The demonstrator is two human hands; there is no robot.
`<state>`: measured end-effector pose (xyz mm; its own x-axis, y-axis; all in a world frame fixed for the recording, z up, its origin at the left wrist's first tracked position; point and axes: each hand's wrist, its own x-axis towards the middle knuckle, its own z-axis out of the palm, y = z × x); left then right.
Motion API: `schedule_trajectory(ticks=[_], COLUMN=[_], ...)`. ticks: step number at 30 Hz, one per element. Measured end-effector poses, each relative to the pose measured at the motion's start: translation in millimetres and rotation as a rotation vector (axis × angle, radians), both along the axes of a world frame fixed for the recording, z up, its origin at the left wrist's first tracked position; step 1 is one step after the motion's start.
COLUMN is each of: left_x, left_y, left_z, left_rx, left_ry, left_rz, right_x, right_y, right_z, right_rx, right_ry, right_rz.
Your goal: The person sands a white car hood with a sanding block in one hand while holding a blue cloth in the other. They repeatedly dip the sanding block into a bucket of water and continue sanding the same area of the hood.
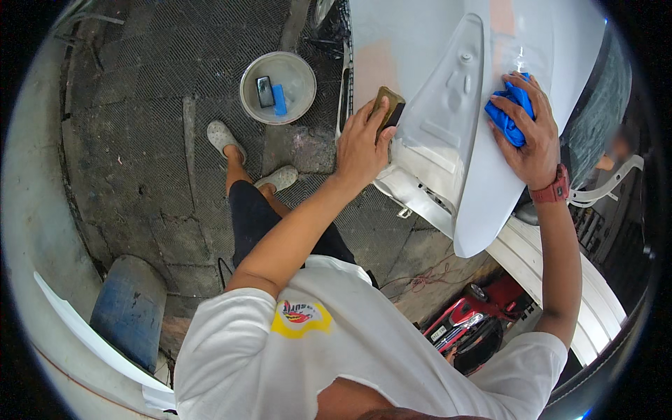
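Observation:
My left hand is closed on a sanding block, olive-brown on top with a dark side. It rests at the edge of a pale grey car hood, just below a pinkish filler patch. On the right, my right hand presses a crumpled blue cloth against the same hood, fingers curled over it. A moulded recess with raised shapes lies between my hands. Another pinkish patch shows farther up. What lies under the cloth and the block is hidden.
A round bucket on the patterned floor holds a dark block and a blue block. A blue barrel stands lower left. A red vehicle is below right. The windshield borders the hood.

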<state>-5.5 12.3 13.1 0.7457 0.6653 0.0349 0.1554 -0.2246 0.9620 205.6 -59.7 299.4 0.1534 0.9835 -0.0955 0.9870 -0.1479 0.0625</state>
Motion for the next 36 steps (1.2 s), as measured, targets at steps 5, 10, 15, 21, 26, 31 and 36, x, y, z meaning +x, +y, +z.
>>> schedule_trajectory(ticks=[5,10,15,21,26,31,36], left_x=[70,25,21,66,1,80,19], left_y=[83,24,19,76,1,96,14], left_z=[-14,-10,-19,-36,-28,-55,-36], left_rx=[-0.182,-0.122,-0.112,-0.272,-0.078,-0.297,-0.169], left_ry=[0.158,0.129,0.086,0.239,0.100,0.278,0.121], left_rz=[0.049,0.002,0.054,0.053,0.020,0.048,0.067], right_x=[3,3,4,2,2,3,1], right_y=[11,7,-2,11,-1,12,6], right_z=[-2,-1,-2,-2,-1,-2,-1], right_rx=[0.013,0.001,0.002,0.011,-0.002,0.005,0.004], right_ry=[0.006,0.006,-0.025,0.010,-0.007,0.005,0.014], right_rz=[0.038,0.005,-0.011,0.006,-0.016,0.020,-0.005])
